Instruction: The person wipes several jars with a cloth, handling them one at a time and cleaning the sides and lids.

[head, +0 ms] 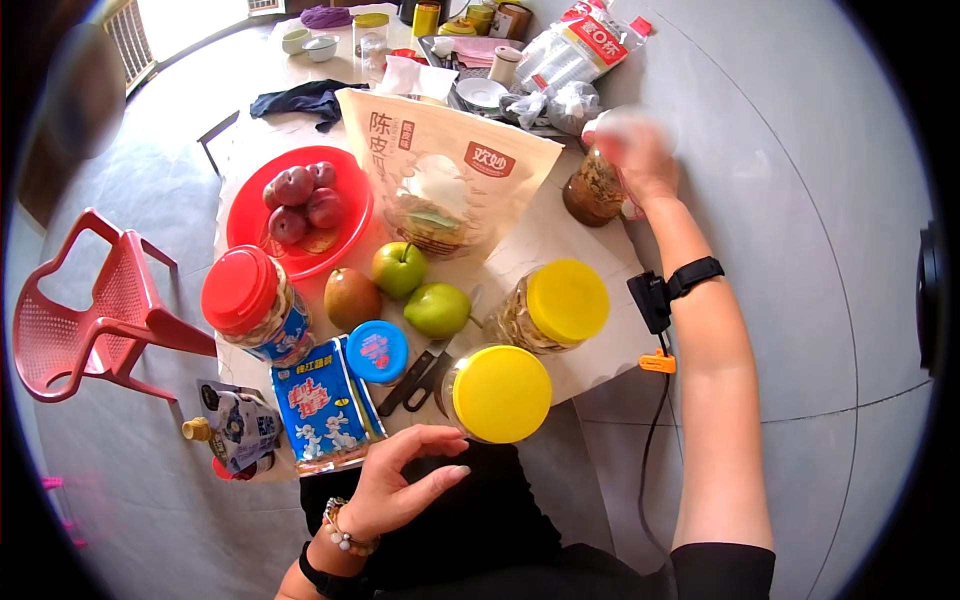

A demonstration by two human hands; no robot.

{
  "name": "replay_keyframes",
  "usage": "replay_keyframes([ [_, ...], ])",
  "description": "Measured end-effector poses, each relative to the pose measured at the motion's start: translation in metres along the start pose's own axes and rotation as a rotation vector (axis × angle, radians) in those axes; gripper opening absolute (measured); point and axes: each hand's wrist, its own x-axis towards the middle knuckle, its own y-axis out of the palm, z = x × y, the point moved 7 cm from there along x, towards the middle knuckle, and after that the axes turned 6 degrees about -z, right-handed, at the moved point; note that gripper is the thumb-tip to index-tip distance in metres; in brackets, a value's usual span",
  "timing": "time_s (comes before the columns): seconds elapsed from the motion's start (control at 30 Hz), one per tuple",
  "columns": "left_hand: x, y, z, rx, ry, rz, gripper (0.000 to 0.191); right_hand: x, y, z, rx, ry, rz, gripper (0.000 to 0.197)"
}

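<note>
My right hand reaches to the table's far right corner, at the top of a glass jar with dark brown contents; a blur hides its fingers, so its grip cannot be told. My left hand holds nothing, its fingers apart and curved, just below a yellow-lidded jar. A second yellow-lidded jar stands behind that one. Left of them are a blue-lidded jar, black-handled utensils, a blue snack packet, two green pears and a brownish pear.
A red plate of plums, a large beige bag and a red-lidded jar stand on the table. A spouted pouch is at the near left corner. Behind are a tray and bagged plastic cups. A pink chair stands left.
</note>
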Motion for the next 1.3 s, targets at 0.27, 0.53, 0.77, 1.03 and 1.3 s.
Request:
replay_keyframes([
  [0.27, -0.006, -0.009, 0.011, -0.098, -0.093, -0.099, 0.037, -0.071, -0.093, -0.018, 0.785, 0.288, -0.36, 0.036],
  [0.53, -0.005, -0.007, -0.01, 0.011, -0.033, -0.057, 0.039, -0.147, -0.024, -0.004, 0.849, 0.263, 0.176, 0.038],
  [0.77, -0.018, -0.058, -0.105, 0.467, 0.454, -0.382, 0.035, -0.108, 0.022, -0.004, 0.581, 0.283, 0.243, 0.043],
  [1.03, 0.021, -0.136, -0.113, 0.404, 0.434, -0.88, 0.053, -0.087, 0.096, -0.035, 0.83, 0.435, 0.363, 0.048],
  [1.3, 0.038, -0.139, -0.058, 0.699, 0.29, -1.26, 0.11, -0.104, 0.071, -0.05, 1.045, 0.753, 0.326, 0.056],
])
